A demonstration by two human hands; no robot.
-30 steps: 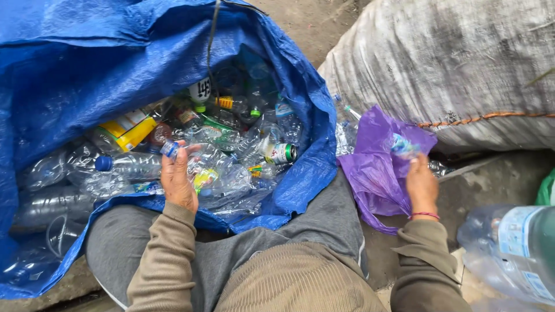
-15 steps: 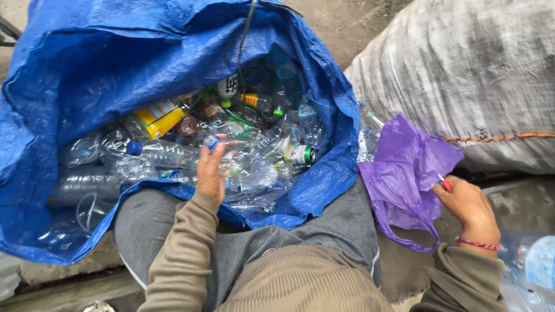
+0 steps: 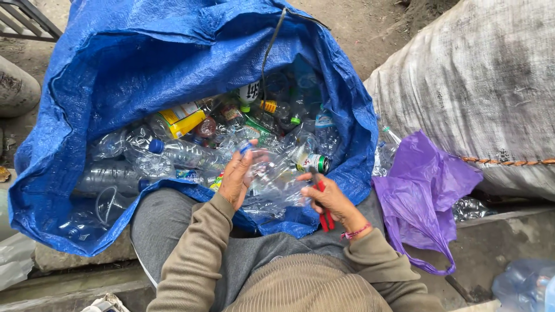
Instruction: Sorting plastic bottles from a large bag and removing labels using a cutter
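Observation:
A big blue woven sack [image 3: 133,63] lies open in front of me, full of empty clear plastic bottles [image 3: 179,153]. My left hand [image 3: 236,176] grips a crumpled clear bottle [image 3: 269,176] with a blue cap at the sack's near edge. My right hand [image 3: 326,196] touches the same bottle from the right and holds a small red-handled tool [image 3: 325,216], pointing down toward my lap.
A purple plastic bag [image 3: 422,190] lies to the right, beside a large stuffed grey-white sack [image 3: 480,86]. A yellow container [image 3: 184,120] and a green-capped can [image 3: 315,163] sit among the bottles. Another clear bottle [image 3: 523,286] is at the bottom right. Bare ground lies beyond.
My right hand left the purple bag and swung left to the bottle held by my left hand, carrying the red tool. The view shifted right.

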